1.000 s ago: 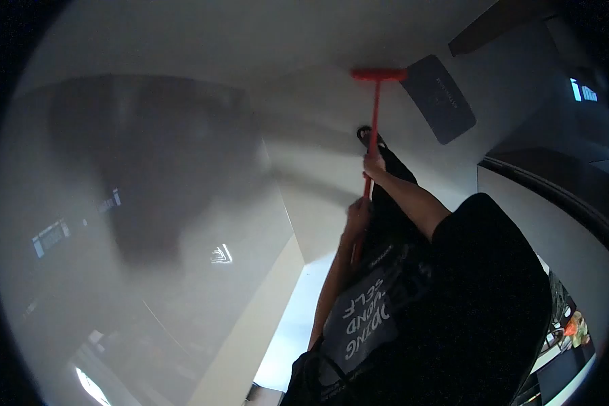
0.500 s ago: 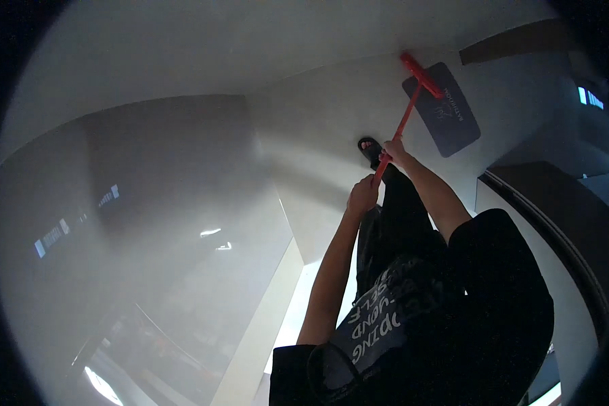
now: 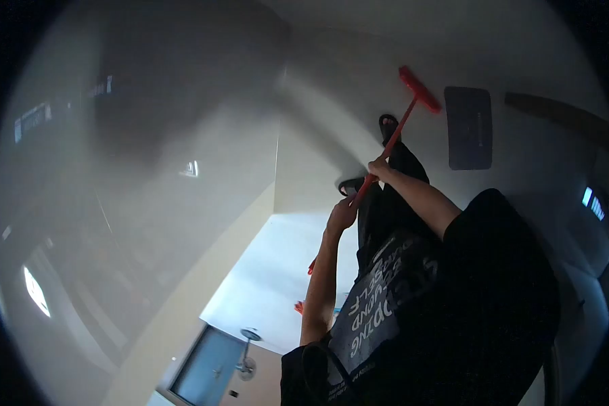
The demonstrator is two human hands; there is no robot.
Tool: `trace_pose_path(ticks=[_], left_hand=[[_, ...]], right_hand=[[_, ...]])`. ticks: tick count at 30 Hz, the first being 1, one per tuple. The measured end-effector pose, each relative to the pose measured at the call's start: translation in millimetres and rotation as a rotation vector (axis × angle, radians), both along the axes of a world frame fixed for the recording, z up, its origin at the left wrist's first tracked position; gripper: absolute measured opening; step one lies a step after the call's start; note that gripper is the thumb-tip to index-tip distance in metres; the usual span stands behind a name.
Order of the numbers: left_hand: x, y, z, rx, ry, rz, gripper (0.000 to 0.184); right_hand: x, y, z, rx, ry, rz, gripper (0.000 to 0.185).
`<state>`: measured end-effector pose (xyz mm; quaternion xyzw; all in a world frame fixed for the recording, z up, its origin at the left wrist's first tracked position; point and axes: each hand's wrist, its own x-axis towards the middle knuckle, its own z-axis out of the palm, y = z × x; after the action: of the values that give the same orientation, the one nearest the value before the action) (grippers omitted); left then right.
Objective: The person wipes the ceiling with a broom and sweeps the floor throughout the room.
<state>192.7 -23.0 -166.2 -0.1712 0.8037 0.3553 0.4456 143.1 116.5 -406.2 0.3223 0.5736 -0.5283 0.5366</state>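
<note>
Red broom: [image 3: 400,126] held slantwise, its head [image 3: 419,89] out at the far end, left of the mat; whether the bristles press on the floor [image 3: 311,142], I cannot tell.
Right hand: [image 3: 379,169] fingers wrapped around the handle [image 3: 392,145], farther along it than the other hand.
Left hand: [image 3: 342,213] fingers closed on the same handle, nearer the body.
Mat: [image 3: 469,128] dark grey with rounded corners, lying on the floor just right of the broom head, a narrow gap between them.
Far sandal: [image 3: 388,128] black, on a foot beside the handle.
Near sandal: [image 3: 350,186] black, to the left, close to the left hand.
Shirt: [image 3: 372,304] black, with pale lettering.
Door: [image 3: 210,365] bluish, at the near left.
Small red thing: [image 3: 299,308] beside the left forearm, too blurred to name.
</note>
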Motion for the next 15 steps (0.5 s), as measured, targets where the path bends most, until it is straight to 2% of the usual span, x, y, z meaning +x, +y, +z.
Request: trace_pose_path(ticks=[1, 2, 3, 5, 6, 7, 8, 9, 11, 12, 14, 15], left_hand=[[10.2, -3.9, 7.3, -0.001, 0.004, 0.030, 0.045], [18.0, 4.1, 16.9, 0.005, -0.078, 0.157, 0.044], [17.6, 7.4, 30.4, 0.002, -0.161, 0.255, 0.044], [42.3, 8.1, 24.8, 0.004, -0.106, 0.329, 0.043], [47.4, 13.1, 28.4, -0.026, -0.128, 0.379, 0.043], [55.2, 17.5, 31.0, -0.058, -0.150, 0.431, 0.043], [75.3, 19.4, 13.6, -0.081, -0.048, 0.431, 0.042], [79.5, 25.6, 9.5, -0.085, -0.045, 0.462, 0.042], [88.0, 39.1, 2.0, -0.174, 0.233, 0.392, 0.043], [70.8, 46.2, 19.8, -0.131, 0.119, 0.457, 0.040], [70.0, 49.9, 1.7, -0.199, 0.224, 0.443, 0.037], [64.6, 49.1, -1.1, -0.185, 0.218, 0.447, 0.037]], right_hand=[[13.6, -15.8, -11.2, 0.057, 0.083, 0.211, 0.025], [13.3, -16.9, 1.7, 0.120, 0.166, 0.451, 0.022], [4.1, -11.6, 16.0, -0.040, 0.150, 0.490, 0.026], [-2.6, -24.9, 70.4, 0.112, 0.043, 0.274, 0.037], [0.5, -26.6, 63.9, 0.115, 0.047, 0.302, 0.037], [9.8, -33.6, 43.6, 0.091, 0.007, 0.360, 0.048], [19.8, -42.4, 20.2, 0.066, -0.032, 0.417, 0.061], [22.5, -45.2, 5.6, 0.073, -0.007, 0.482, 0.062], [24.0, -41.8, -20.8, 0.080, 0.093, 0.663, 0.065], [22.2, -39.5, -44.6, 0.064, 0.185, 0.825, 0.067], [19.4, -35.3, -117.5, -0.037, 0.512, 1.274, 0.070], [30.7, -27.3, -206.8, -0.213, 0.733, 1.427, 0.071]])
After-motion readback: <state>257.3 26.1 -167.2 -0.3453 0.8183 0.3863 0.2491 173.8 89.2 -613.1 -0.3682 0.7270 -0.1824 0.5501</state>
